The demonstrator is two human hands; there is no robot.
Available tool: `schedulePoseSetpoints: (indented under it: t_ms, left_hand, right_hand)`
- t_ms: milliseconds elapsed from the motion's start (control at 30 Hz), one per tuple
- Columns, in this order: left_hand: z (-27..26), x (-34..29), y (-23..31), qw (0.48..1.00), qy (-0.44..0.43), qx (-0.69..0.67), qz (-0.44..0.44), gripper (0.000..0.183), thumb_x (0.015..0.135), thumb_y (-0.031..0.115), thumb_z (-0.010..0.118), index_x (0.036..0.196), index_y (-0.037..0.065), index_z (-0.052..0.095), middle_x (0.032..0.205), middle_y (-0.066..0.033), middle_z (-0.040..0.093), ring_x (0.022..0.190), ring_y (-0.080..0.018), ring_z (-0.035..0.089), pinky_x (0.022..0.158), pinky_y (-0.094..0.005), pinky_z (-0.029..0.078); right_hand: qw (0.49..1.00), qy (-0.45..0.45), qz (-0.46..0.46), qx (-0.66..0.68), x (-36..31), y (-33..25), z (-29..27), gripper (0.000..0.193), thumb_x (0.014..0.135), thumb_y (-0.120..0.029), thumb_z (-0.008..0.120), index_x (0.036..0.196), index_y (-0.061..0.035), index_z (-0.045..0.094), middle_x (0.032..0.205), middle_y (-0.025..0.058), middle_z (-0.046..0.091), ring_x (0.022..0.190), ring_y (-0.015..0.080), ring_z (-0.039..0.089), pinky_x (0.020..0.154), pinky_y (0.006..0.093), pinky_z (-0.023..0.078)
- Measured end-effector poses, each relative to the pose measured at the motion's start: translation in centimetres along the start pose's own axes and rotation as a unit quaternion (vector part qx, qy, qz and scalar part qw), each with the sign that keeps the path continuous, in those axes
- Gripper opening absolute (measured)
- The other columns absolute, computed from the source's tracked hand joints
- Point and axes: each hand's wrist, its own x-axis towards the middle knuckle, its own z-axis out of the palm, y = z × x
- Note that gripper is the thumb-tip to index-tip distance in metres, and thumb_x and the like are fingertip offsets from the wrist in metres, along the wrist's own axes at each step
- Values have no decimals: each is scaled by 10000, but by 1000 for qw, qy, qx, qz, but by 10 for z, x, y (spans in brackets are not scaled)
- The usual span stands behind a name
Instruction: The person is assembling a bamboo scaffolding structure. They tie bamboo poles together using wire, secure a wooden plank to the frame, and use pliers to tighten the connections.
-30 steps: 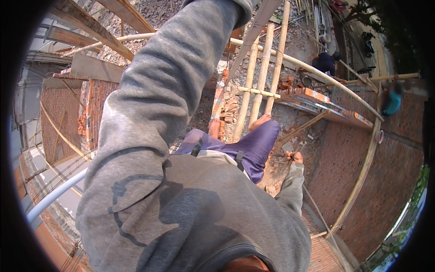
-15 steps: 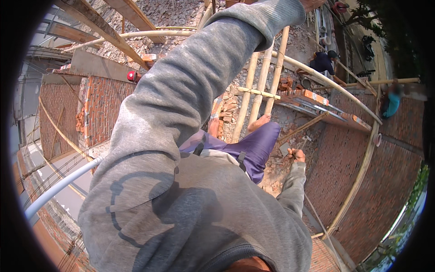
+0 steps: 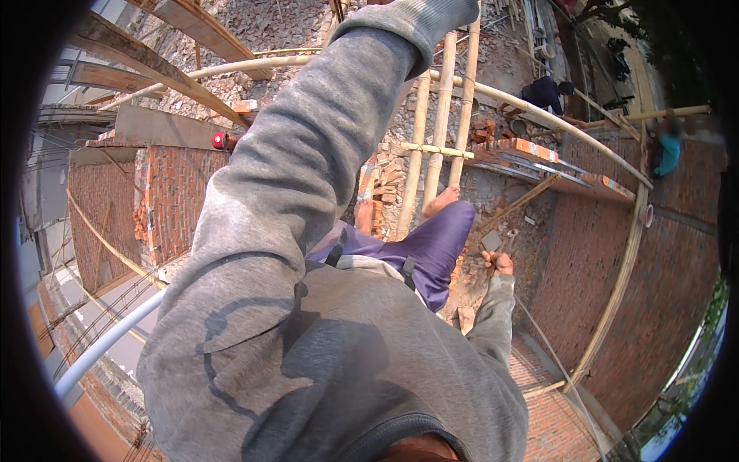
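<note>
A construction site is seen from above, over the shoulder of a person in a grey hooded sweatshirt and purple trousers [image 3: 431, 246]. The left arm, sleeved in grey, is stretched up toward the top edge of the frame; its cuff [image 3: 419, 19] is cut off there, so the left hand is not seen and its grip cannot be told. The right hand [image 3: 499, 264] is held low at the person's side, fingers curled loosely — whether anything is held in it cannot be told at this size. Just beside it, a thin pale rope or rod [image 3: 554, 354] is seen running down toward the brick paving.

A bare foot [image 3: 440, 202] is set against a ladder of pale bamboo poles [image 3: 439, 131], which stands upright before the person. A long curved bamboo pole [image 3: 570, 127] is crossed behind it. Loose red bricks [image 3: 377, 189] are stacked near the ladder's base. Unplastered red brick walls [image 3: 173, 196] are seen at left. Two other people — one in dark clothing [image 3: 545, 92], one in a teal top [image 3: 668, 150] — are seen far off at upper right.
</note>
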Motion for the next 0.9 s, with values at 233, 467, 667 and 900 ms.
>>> schedulePoseSetpoints:
  t_ms: [233,467,667,900]
  left_hand:
    - [3,2,-9,996,51,-49,45,325,835,243,748,960,-51,684,790,-286,714,780,-458,731,685,-509,578]
    - [-16,3,6,999,-9,-21,28,458,901,357,771,1060,-62,677,865,-241,711,782,-386,723,704,-465,594]
    - [-23,1,0,997,-25,61,44,653,869,346,836,1280,-90,576,994,-221,714,861,-314,721,762,-422,614]
    - [-38,-13,16,992,-34,69,103,903,782,344,931,1416,-79,446,1051,-219,706,901,-310,717,774,-424,604]
  right_hand:
    - [1000,7,4,-8,0,-4,-17,562,908,45,428,1452,186,406,1048,233,718,569,188,509,520,351,462]
    - [999,33,-11,6,-8,-7,-13,501,912,43,462,1395,178,469,1063,253,729,555,198,544,504,349,470]
    - [999,17,-15,-39,-25,-3,10,520,918,47,489,1423,168,465,1086,293,725,620,198,634,482,308,493]
    - [991,-82,-106,4,-86,-34,60,343,922,57,543,1259,122,547,1023,234,740,639,182,653,500,293,516]
